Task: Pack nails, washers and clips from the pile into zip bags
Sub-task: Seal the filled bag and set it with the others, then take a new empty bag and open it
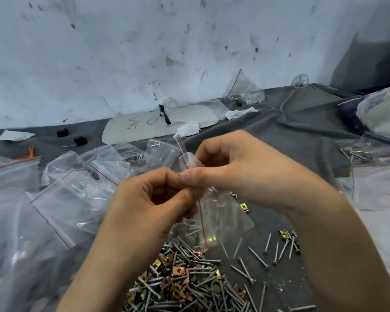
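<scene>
A small clear zip bag [221,212] with a red seal line hangs in the middle of the view, held up over the pile. My left hand [153,199] pinches its top edge from the left, and my right hand [234,167] pinches the same edge from the right, thumb against forefinger. The two hands touch at the seal. Below them lies the pile [185,280] of grey nails, brass-coloured clips and washers on grey cloth. Loose nails [268,255] and clips [285,233] are scattered to the pile's right. What the bag holds cannot be made out.
Several empty and filled zip bags [61,192] cover the left side, with more at the right edge [378,188]. A white board [162,123], tissue scraps and a bag of small parts [245,93] lie near the stained wall. Grey cloth [291,136] shows at the centre right.
</scene>
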Demonstrator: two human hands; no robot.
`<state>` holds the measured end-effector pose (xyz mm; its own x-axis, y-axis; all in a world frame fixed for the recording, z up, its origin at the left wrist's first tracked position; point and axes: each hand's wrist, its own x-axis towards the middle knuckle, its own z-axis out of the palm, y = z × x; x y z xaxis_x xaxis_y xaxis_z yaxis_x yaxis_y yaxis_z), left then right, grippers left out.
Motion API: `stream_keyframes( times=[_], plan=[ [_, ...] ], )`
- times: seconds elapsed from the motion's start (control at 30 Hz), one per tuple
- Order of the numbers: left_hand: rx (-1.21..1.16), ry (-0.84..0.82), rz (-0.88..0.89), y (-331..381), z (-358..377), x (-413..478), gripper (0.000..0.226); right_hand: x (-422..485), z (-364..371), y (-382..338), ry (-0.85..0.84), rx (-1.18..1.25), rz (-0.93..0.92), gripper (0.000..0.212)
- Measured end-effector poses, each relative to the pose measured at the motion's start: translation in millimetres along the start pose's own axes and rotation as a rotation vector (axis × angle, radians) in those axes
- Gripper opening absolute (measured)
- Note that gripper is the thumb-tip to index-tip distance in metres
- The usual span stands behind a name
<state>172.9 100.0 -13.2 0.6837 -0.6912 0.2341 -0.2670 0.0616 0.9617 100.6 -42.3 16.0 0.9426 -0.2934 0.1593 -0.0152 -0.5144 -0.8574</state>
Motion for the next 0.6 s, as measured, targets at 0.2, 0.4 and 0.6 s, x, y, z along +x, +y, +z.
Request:
stream_keyframes(
  times=[0.2, 0.4, 0.6],
  plan=[
    [0.118, 0.077, 0.022, -8.2, 0.6, 2.3, 0.028, 6.9, -1.8, 5.8, 0.093, -0.042, 0.006, 0.018],
    [0.158, 0.071, 0.054, -11.1, 2.1, 2.8, 0.032, 9.4, -2.0, 10.5, -0.042, -0.045, 0.028, 0.007],
    [0.023, 0.115, 0.019, -11.5, -4.6, 3.1, 0.029, 11.3, -12.3, 17.0, -0.012, -0.088, 0.059, 0.032]
  ],
)
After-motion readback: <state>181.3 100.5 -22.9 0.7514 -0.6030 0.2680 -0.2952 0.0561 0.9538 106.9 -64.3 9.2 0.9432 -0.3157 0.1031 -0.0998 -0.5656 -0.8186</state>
